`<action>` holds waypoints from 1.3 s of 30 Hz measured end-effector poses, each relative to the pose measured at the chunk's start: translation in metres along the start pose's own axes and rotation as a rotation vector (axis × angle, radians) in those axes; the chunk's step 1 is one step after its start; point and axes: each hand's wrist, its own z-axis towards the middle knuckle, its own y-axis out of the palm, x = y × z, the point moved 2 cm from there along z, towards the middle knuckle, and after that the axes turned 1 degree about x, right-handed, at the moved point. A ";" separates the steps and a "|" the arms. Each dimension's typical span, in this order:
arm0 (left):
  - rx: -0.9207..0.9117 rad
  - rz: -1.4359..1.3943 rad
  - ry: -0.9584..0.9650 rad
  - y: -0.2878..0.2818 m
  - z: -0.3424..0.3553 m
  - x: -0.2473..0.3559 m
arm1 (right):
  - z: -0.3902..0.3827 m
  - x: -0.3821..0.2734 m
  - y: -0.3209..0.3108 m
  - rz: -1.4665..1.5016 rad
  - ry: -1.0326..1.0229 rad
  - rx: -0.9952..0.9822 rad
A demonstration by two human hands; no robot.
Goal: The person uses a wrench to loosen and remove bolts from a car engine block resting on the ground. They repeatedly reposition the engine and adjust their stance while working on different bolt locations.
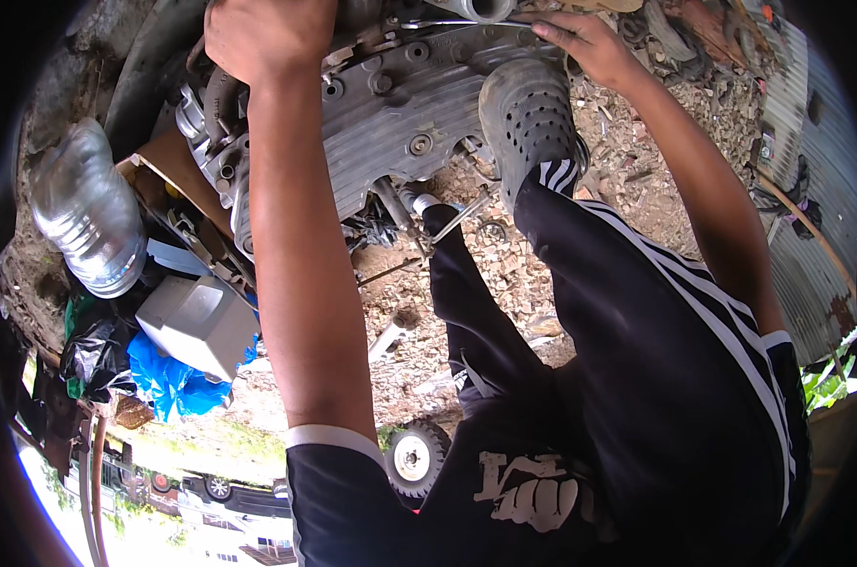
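A large grey metal engine [381,123] with a ribbed cover and bolts lies before me. At its far left, my left hand [273,38] is closed against the engine; its fingers are partly cut off by the picture's upper edge, and what they grip is hidden. My right hand [589,47] pinches the right end of a long silver wrench [466,24]. The wrench lies across the engine's far edge, its other end by a bolt fitting. My foot in a grey clog [528,113] is propped against the engine's right side.
Left of the engine are a clear plastic jug [88,217], a cardboard box [178,170], a whitish container [197,321] and a blue plastic bag [169,378]. Wood chips cover the ground [485,293]. Corrugated metal sheeting [816,246] stands at right; a wheel [414,458] shows behind.
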 end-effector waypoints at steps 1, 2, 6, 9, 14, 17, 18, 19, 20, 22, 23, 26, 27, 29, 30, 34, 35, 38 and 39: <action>0.016 0.006 0.007 -0.001 -0.001 0.002 | 0.004 0.002 0.000 -0.030 -0.037 -0.015; 0.032 0.013 0.015 -0.001 -0.002 0.003 | 0.009 0.007 0.001 -0.019 0.010 -0.041; -0.008 -0.025 -0.029 0.001 0.000 0.001 | 0.029 0.024 0.007 0.067 0.231 -0.156; 0.007 0.003 -0.018 0.001 -0.001 0.000 | 0.049 0.032 0.020 0.006 0.026 -0.127; -0.009 -0.095 -0.016 0.002 -0.001 0.007 | 0.066 0.048 0.031 -0.242 0.078 -0.235; 0.000 -0.050 -0.005 -0.003 -0.006 -0.003 | 0.039 -0.066 0.036 -0.486 0.144 -0.255; 0.007 -0.053 -0.009 -0.004 -0.004 -0.003 | 0.030 -0.112 0.027 -0.457 0.246 -0.400; 0.014 -0.060 0.005 -0.004 -0.002 0.001 | 0.011 -0.125 0.035 -0.549 0.061 -0.257; 0.016 -0.076 0.015 -0.001 -0.001 0.005 | 0.000 -0.138 0.047 -0.481 0.032 -0.194; 0.015 -0.082 0.021 -0.001 0.000 0.008 | 0.000 -0.177 0.051 -0.687 0.095 -0.305; 0.010 -0.090 0.021 -0.001 0.000 0.012 | 0.000 -0.176 0.045 -0.690 0.115 -0.277; -0.048 -0.112 -0.023 -0.004 -0.005 0.001 | -0.012 -0.167 0.040 -0.612 0.070 -0.198; -0.062 -0.123 -0.052 -0.005 -0.005 -0.004 | -0.018 -0.155 0.033 -0.560 0.054 -0.163; 0.043 -0.036 0.040 -0.002 -0.003 -0.003 | -0.021 -0.121 0.020 -0.475 0.025 -0.100; 0.024 -0.011 0.024 0.002 -0.001 0.002 | -0.023 -0.100 0.014 -0.450 0.034 -0.073; 0.052 -0.064 0.074 -0.001 -0.002 0.001 | 0.001 -0.039 0.006 -0.451 -0.057 -0.062; 0.027 -0.061 0.057 -0.001 -0.002 0.000 | 0.009 -0.031 0.007 -0.398 -0.018 -0.134; 0.032 -0.122 0.050 -0.004 -0.004 0.006 | 0.020 -0.006 0.014 -0.283 0.086 -0.170; 0.049 -0.119 0.058 -0.007 -0.006 0.005 | 0.024 -0.002 0.021 -0.223 0.090 -0.162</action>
